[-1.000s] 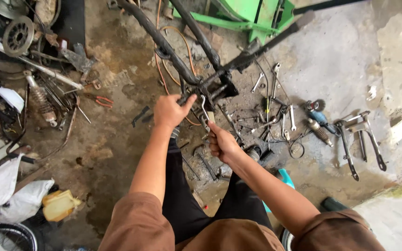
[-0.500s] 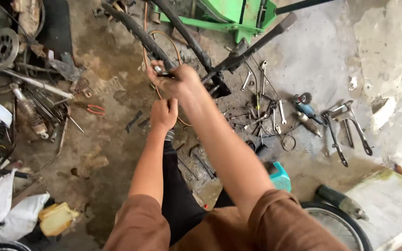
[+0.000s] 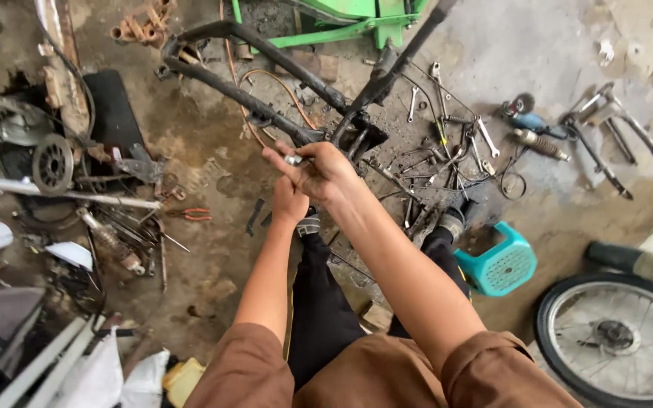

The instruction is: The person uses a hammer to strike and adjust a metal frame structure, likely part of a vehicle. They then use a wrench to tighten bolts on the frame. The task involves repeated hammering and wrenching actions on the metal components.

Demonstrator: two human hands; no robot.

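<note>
Spanners (image 3: 447,143), teal stool (image 3: 497,262), spoked wheel (image 3: 617,338), black frame (image 3: 266,83)

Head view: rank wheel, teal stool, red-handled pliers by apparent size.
1. wheel, cut off by the frame edge
2. teal stool
3. red-handled pliers
Wheel and stool lie nearer the camera, so true sizes are less sure.

Small metal part (image 3: 293,160) (silvery) between fingertips

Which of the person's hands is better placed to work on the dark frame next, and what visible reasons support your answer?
Probably the right hand: it is raised beside the dark frame, pinching a small metal part. The left hand sits lower, mostly hidden behind it.
</note>
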